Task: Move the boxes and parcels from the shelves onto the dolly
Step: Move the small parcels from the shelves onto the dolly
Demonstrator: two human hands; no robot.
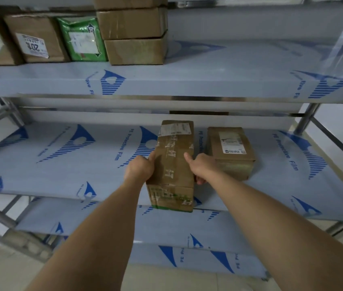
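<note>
Squarely between both hands, the long taped box (173, 164) is gripped: left grip (140, 168) and right grip (201, 168) clasp its sides.

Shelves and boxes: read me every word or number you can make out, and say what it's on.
"PE Protective Film": blue print on the shelf film.
"20": upside down on the white label of a brown box on the upper shelf.
Label on the long box held in both hands: blurred.
Label on the small box beside it: too small.
</note>
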